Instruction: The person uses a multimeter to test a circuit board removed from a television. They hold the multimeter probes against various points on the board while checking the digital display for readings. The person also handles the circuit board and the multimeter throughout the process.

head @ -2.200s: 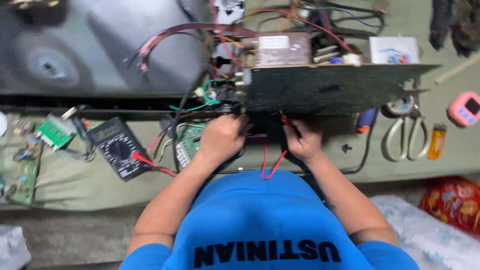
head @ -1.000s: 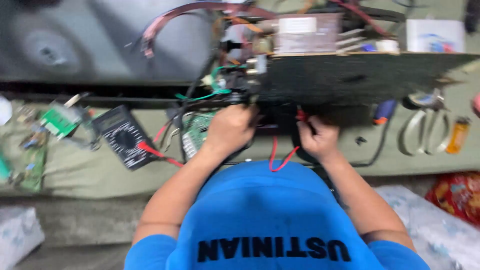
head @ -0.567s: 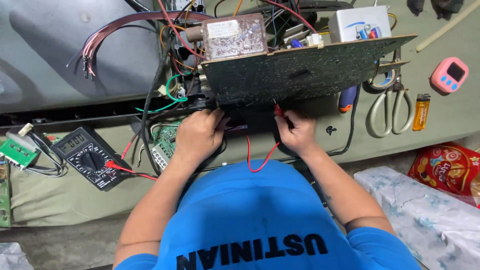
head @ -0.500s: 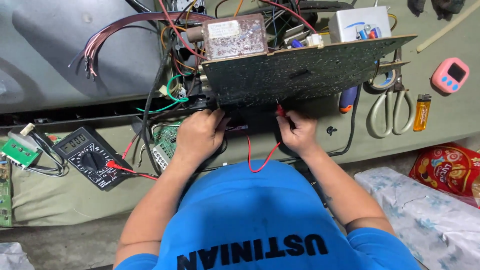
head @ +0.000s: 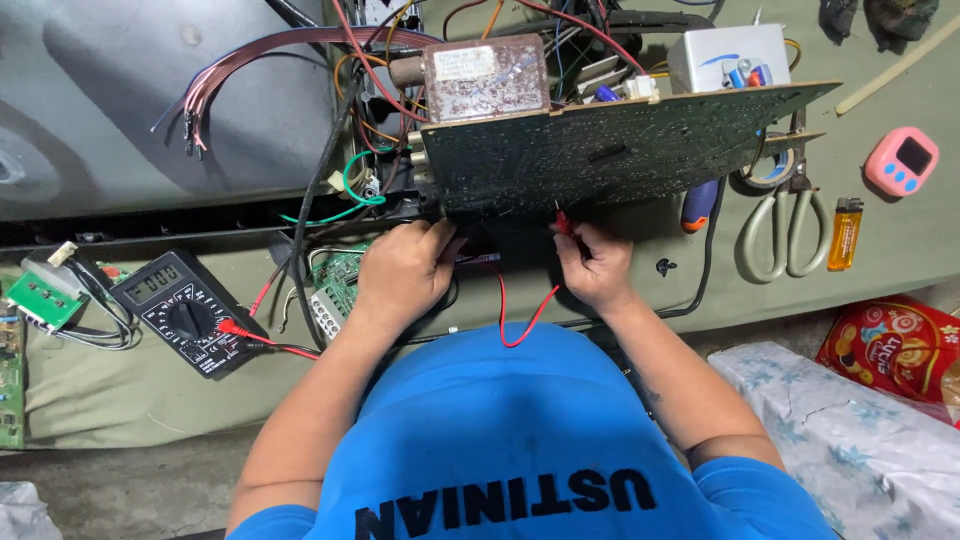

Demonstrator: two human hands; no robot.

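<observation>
Both hands [head: 405,275] at circuit board [head: 600,150] lower edge (right [head: 597,265] pinching red probe [head: 563,223]).

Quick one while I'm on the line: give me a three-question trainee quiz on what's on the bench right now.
1. True or false: the right hand pinches a red probe at the edge of the circuit board.
2. Which lies nearer the scissors: A) multimeter, B) orange lighter?
3. What colour is the small timer?

Key: 1 true; 2 B; 3 pink.
</observation>
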